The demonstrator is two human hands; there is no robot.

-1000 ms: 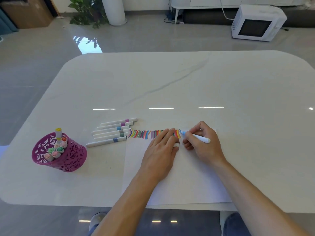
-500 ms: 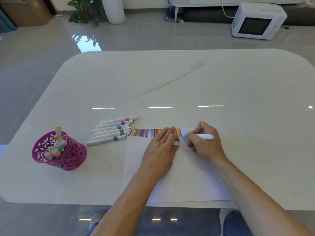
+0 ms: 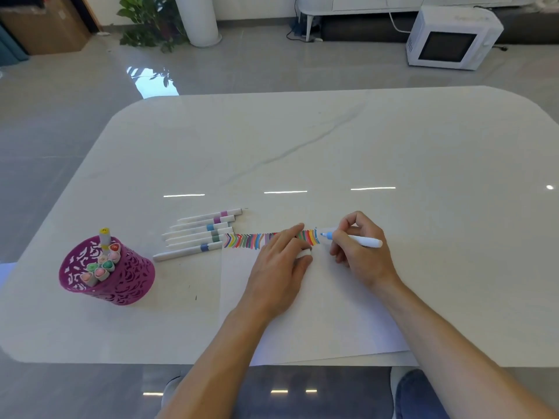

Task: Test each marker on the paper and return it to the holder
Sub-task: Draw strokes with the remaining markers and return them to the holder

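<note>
Pressing the paper [image 3: 308,313] flat is my left hand's [image 3: 278,267] job at this moment: it lies palm-down on the sheet, fingers stretched toward the band of colour strokes [image 3: 251,240], with what looks like a white cap [image 3: 303,253] tucked under them, though I cannot be sure of that. My right hand [image 3: 360,252] is closed in a writing grip on the blue marker [image 3: 352,239], whose tip sits at the right end of the strokes, at the far edge of the sheet.

To do this stroke well, I judge I should keep the left hand bearing down so the sheet cannot creep on the glossy table [image 3: 393,164], draw a short, light line just right of the last stroke, and watch that the tip does not run off the paper onto the tabletop.

Counting, nearest first: one sheet of paper, two hands, one marker in use. Further left stands one purple holder [image 3: 121,282], well apart from the paper, with about seven markers in it, one of them, yellow-topped [image 3: 104,237], standing taller than the rest; they crowd together, so the count is rough. Beyond the sheet's far left corner lie six capped markers [image 3: 199,234] side by side, the nearest touching or nearly touching the paper's corner. Those six I take to be still waiting their turn or their return.
</note>
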